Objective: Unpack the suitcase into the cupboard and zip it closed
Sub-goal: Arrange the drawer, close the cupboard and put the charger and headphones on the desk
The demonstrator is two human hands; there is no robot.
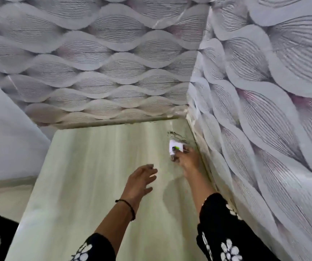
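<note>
Unpack step, placing phase. The right hand [188,160] has its fingers pinched on a small white packet [176,147] with a green mark, too blurred to identify. The packet sits at the fingertips, low over the shelf [95,166], just short of the back-right corner. The wall [264,110] is close beside the knuckles. The left hand [142,182] is spread, fingers relaxed, holding nothing, hovering left of the right wrist. No suitcase in view. Next move, my guess: set the packet down, release, and back both hands out clear of the wall.
</note>
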